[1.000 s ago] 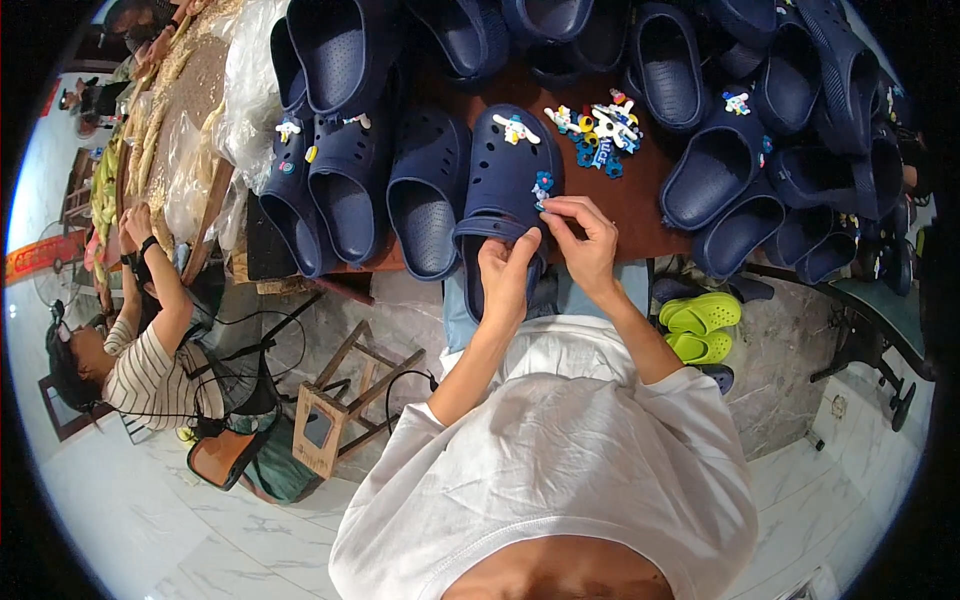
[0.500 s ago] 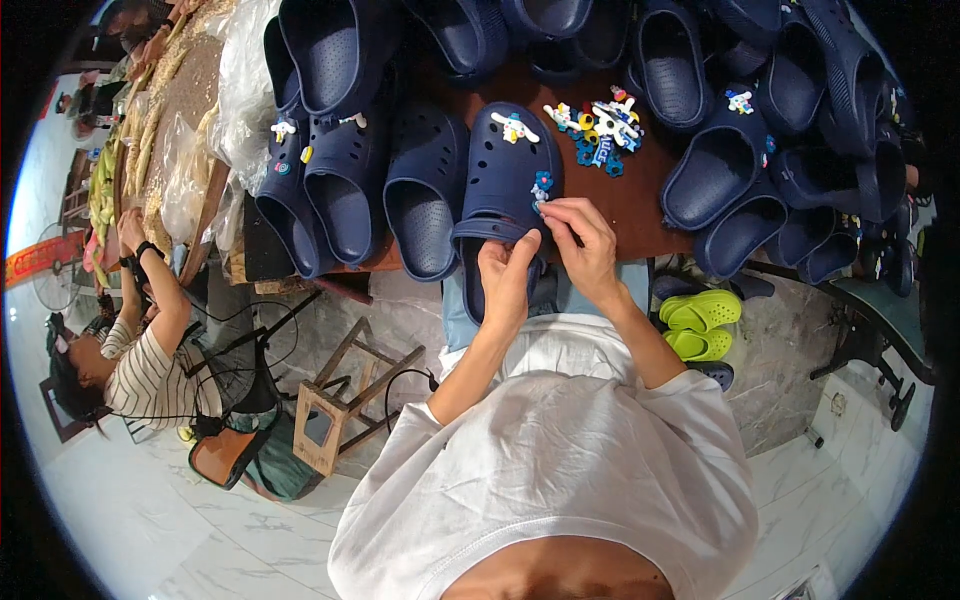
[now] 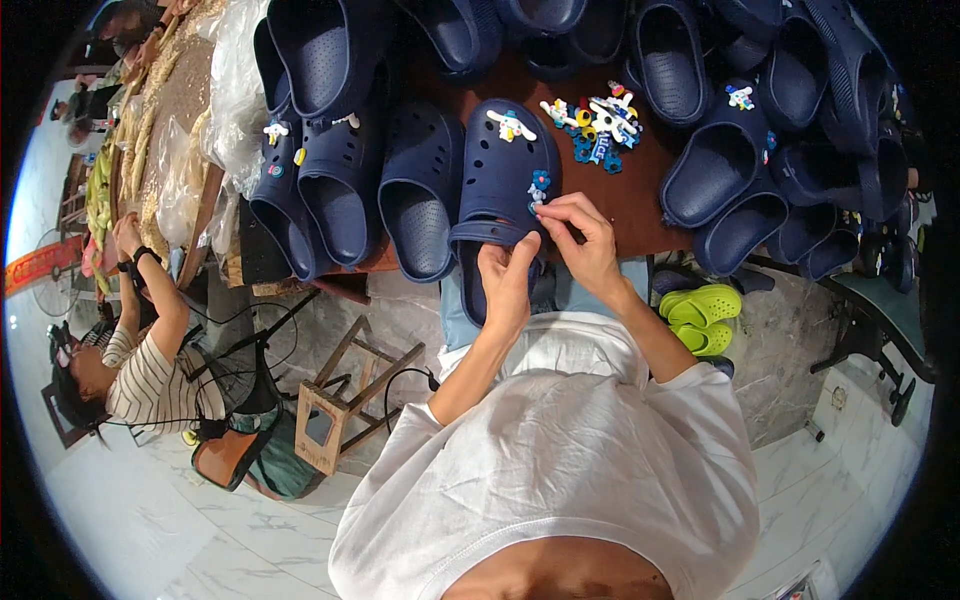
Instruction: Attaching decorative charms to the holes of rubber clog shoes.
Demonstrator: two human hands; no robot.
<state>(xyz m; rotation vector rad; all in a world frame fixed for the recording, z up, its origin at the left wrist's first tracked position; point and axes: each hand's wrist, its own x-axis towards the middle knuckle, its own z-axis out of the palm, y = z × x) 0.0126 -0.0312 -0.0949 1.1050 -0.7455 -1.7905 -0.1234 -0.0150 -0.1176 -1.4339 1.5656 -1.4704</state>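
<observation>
A navy clog (image 3: 503, 165) is at the table's front edge, toe away from me. My left hand (image 3: 508, 280) grips its near end, fingers inside the foot opening and thumb near the rim. My right hand (image 3: 588, 245) pinches a small bluish-white shoe charm (image 3: 535, 207) at the clog's right side; the fingertips partly cover it. Just above sits a blue flower charm (image 3: 541, 180). A white long-eared charm (image 3: 511, 126) is on the toe. Beyond my right hand lies a pile of loose charms (image 3: 605, 130), white, blue and yellow.
A plain navy clog (image 3: 420, 190) stands close on the left, beside a charm-decorated clog (image 3: 340, 170). More navy clogs (image 3: 715, 170) crowd the right and far side of the brown table (image 3: 640, 215). Lime green clogs (image 3: 700, 310) lie below. A person in a striped shirt (image 3: 155, 385) sits at far left.
Both hands keep nearly the same hold on the clog and charm. The view has shifted slightly; my right fingertips stay at the clog's side.
</observation>
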